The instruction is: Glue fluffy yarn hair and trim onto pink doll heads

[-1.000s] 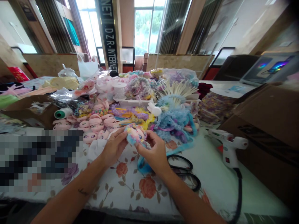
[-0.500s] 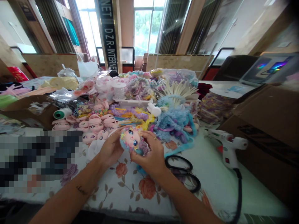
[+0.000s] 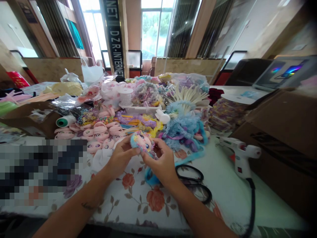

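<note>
The fingers of my left hand and right hand pinch the doll head above the surface, beyond its near edge; I've just rolled its blue side up, likely easing access there.

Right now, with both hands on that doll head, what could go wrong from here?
1. The small doll head is held mostly by the fingers of the left hand and right hand; a slack grip might drop it.
2. Black-handled scissors lie close beside the right forearm, so a sweep of that arm could knock them.
3. The blue fluffy strip shows near the right hand and might snag on it.
</note>
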Available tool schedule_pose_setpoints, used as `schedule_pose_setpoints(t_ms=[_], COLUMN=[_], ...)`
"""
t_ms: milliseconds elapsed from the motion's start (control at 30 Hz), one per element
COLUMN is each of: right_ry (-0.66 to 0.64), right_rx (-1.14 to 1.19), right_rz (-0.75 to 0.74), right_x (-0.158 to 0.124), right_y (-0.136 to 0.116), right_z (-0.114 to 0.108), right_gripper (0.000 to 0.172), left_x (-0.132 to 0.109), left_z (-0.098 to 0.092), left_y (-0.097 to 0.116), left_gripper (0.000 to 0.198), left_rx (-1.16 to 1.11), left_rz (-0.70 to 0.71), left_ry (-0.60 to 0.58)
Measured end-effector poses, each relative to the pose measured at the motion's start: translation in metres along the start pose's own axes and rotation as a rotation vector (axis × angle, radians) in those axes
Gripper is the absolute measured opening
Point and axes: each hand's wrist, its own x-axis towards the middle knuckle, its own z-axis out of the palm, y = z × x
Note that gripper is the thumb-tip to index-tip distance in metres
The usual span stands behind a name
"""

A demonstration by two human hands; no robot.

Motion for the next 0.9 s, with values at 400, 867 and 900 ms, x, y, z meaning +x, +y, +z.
schedule_pose_setpoints(t_ms=[400, 867, 900], right_ry=[0.06, 0.02, 0.006], right_rx=[-0.158, 0.108, 0.135], right_rz=[-0.241, 0.122, 0.146], right_x=[-0.005, 0.0, 0.001], right_y=[0.002, 0.002, 0.002], right_z=[0.002, 0.002, 0.001], right_gripper=[0.038, 0.033, 0.033], left_x=[0.001, -0.003, -0.004], left_z=[0.0, 0.005, 0.005], left_y=[-0.001, -0.011, -0.01], left_gripper=[0.025, 0.042, 0.045], left_rx=[-0.211, 0.362, 0.368], left_rz=[-0.081, 0.212, 0.216], left_ry=[0.179, 0.132, 0.105])
